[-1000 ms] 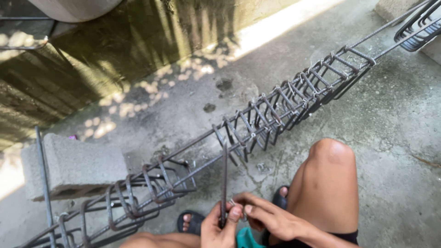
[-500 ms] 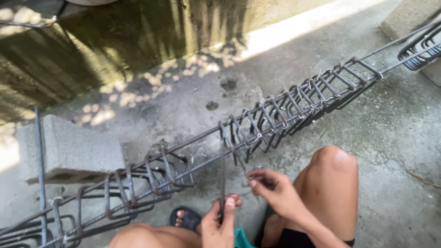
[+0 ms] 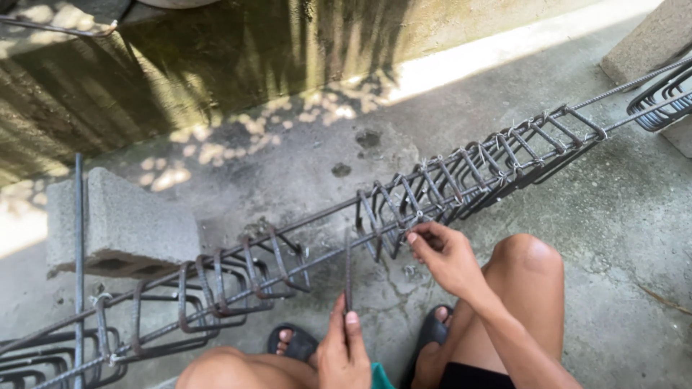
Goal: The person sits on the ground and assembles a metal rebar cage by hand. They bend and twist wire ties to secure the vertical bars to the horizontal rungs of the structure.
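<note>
A long rebar cage (image 3: 447, 184) of dark steel bars and rectangular stirrups runs diagonally from lower left to upper right above the concrete ground. My left hand (image 3: 344, 353) is at the bottom centre, its fingers closed on a thin upright metal rod (image 3: 347, 270) that reaches up to the lower bar. My right hand (image 3: 445, 253) is raised to the cage, fingertips pinching at a stirrup on the near long bar; whether it holds a wire I cannot tell. My bare knees and dark sandals (image 3: 294, 343) are below.
A grey concrete block (image 3: 122, 223) lies at left under the cage, with a loose straight bar (image 3: 78, 238) beside it. A second block (image 3: 649, 50) and more stirrups (image 3: 659, 101) sit at upper right. A stained, mossy wall (image 3: 216, 65) rises behind.
My right hand has left my left hand and moved up to the cage's near bar. My left hand still holds the thin rod upright. The camera view has shifted slightly.
</note>
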